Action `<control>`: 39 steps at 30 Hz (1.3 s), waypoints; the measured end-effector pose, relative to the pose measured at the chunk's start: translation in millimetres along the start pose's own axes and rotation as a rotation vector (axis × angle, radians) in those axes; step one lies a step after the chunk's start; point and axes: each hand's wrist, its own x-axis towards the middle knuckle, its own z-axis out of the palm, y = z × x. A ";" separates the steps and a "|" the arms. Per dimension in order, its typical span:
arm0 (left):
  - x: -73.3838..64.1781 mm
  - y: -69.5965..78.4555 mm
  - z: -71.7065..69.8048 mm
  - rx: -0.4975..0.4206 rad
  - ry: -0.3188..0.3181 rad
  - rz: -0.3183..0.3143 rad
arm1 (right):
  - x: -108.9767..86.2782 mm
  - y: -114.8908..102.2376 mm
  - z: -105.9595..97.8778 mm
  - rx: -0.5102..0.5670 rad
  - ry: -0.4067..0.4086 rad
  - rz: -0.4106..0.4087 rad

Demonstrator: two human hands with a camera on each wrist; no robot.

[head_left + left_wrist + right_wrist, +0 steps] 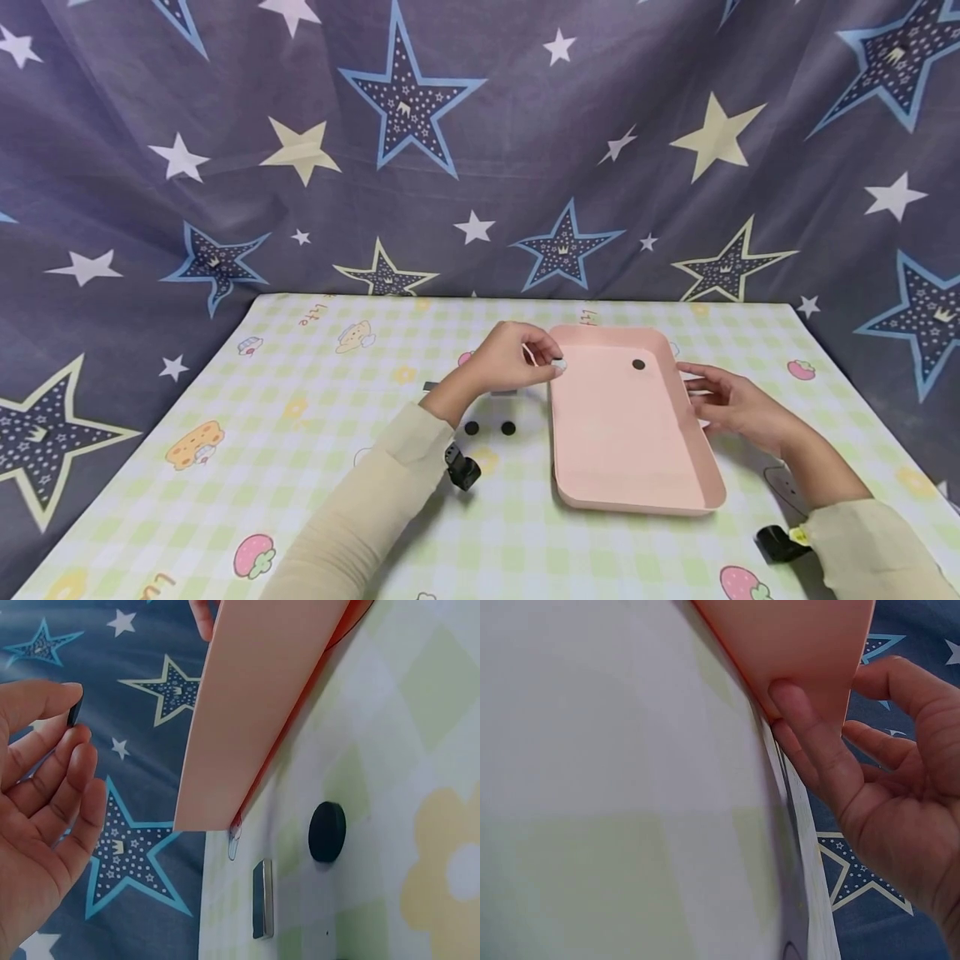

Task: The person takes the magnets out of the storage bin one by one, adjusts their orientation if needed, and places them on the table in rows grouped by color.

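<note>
Between thumb and index finger, my left hand [517,350] pinches a small dark disc [75,711], seen nearly edge-on in the left wrist view. It is just over the left rim of a pink tray [622,433]. Inside the tray, near its far right corner, lies a black disc [638,364]. My right hand [738,408] is at the tray's right side, its fingertips resting against the outer wall and rim. Two more black discs, a left one [471,427] and a right one [508,427], lie on the cloth beside the tray.
Thin dark rectangular bars, one [431,386] left of my left wrist and another [504,392] right of it, lie partly hidden on the checked tablecloth [300,467]. A starry curtain [480,150] hangs behind the table. Black wrist cameras sit by both sleeves.
</note>
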 end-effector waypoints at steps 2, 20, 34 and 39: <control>-2.5 0.0 -2.4 -0.003 0.002 -0.005 | -0.2 -0.3 0.3 -0.001 -0.002 -0.002; -23.4 -5.4 -20.1 0.016 0.012 0.010 | -0.7 -1.3 0.5 -0.004 -0.002 0.008; -43.0 -8.6 -33.7 0.034 0.013 0.013 | 0.0 -0.6 1.1 -0.003 0.005 0.009; -50.9 -10.1 -39.5 0.040 0.023 0.010 | 0.4 -0.6 1.5 -0.002 0.011 0.025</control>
